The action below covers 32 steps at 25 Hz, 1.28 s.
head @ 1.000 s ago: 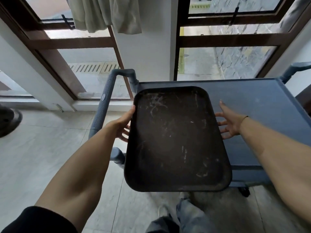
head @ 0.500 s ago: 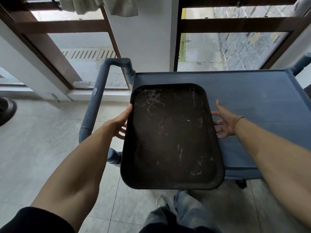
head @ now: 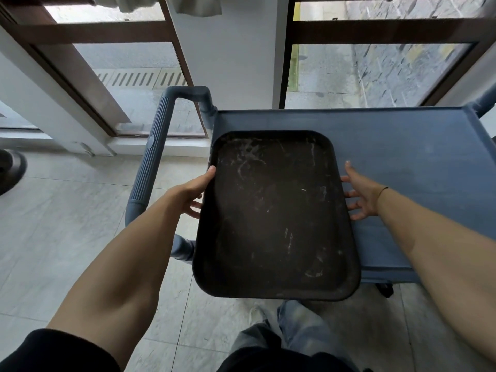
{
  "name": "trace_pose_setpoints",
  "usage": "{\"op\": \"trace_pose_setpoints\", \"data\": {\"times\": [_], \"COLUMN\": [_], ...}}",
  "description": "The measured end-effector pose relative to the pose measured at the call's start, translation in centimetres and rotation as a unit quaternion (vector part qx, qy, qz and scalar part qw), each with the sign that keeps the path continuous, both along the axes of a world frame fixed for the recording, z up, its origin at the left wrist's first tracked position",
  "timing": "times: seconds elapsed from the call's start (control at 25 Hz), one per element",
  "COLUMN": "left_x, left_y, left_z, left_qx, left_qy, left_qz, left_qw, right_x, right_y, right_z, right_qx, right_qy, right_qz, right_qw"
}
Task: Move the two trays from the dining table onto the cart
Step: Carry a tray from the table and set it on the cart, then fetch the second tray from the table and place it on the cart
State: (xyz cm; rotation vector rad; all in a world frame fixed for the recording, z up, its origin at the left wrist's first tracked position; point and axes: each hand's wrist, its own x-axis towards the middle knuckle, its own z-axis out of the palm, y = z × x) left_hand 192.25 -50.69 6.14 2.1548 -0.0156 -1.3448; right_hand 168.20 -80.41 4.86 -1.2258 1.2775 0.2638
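Observation:
A dark brown, scratched tray (head: 273,216) is held over the left part of the blue cart's top (head: 408,162), its near end sticking out past the cart's front edge. My left hand (head: 192,194) grips the tray's left rim, thumb on top and fingers underneath. My right hand (head: 361,194) holds the right rim with fingers spread, partly under the edge. I cannot tell whether the tray's far end touches the cart top. No second tray is in view.
The cart's ribbed blue handle (head: 153,162) runs along its left side, close to my left wrist. Behind the cart stand a white pillar and brown-framed glass doors (head: 128,76). Grey floor tiles lie below, and my legs (head: 292,336) are at the bottom.
The tray and both hands have moved forward and a little lower, further over the cart top. My grip on both rims is the same.

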Motion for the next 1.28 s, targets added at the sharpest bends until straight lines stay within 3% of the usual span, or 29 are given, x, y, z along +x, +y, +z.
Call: {"op": "trace_pose_setpoints", "data": {"times": [0.28, 0.4, 0.52, 0.72, 0.84, 1.04, 1.28], "left_x": [-0.8, -1.2, -1.2, -1.5, -2.3, -4.3, -9.6], "left_y": [0.2, 0.3, 0.8, 2.0, 3.2, 5.6, 8.8], "left_z": [-0.4, -0.2, -0.1, 0.5, 1.4, 3.3, 5.5], "left_qx": [-0.010, -0.021, -0.059, -0.101, -0.082, -0.010, 0.100], "left_qy": [-0.066, -0.129, -0.190, -0.280, -0.365, -0.520, -0.557], "left_qz": [-0.007, -0.006, -0.009, -0.056, -0.093, -0.180, -0.155], "left_qw": [0.998, 0.991, 0.980, 0.953, 0.923, 0.835, 0.810], "right_x": [0.6, 1.1, 0.9, 0.2, 0.4, 0.9, 0.3], "right_y": [1.9, 2.2, 2.7, 3.9, 4.7, 5.6, 5.9], "right_z": [-0.4, -0.5, -0.1, 1.3, 3.1, 5.6, 7.9], "right_qx": [-0.061, -0.173, -0.303, -0.422, -0.486, -0.561, -0.589], "right_qy": [0.011, 0.002, 0.011, 0.071, 0.054, 0.041, -0.026], "right_qz": [0.012, 0.069, 0.158, 0.247, 0.282, 0.364, 0.410], "right_qw": [0.998, 0.982, 0.940, 0.870, 0.825, 0.742, 0.696]}}
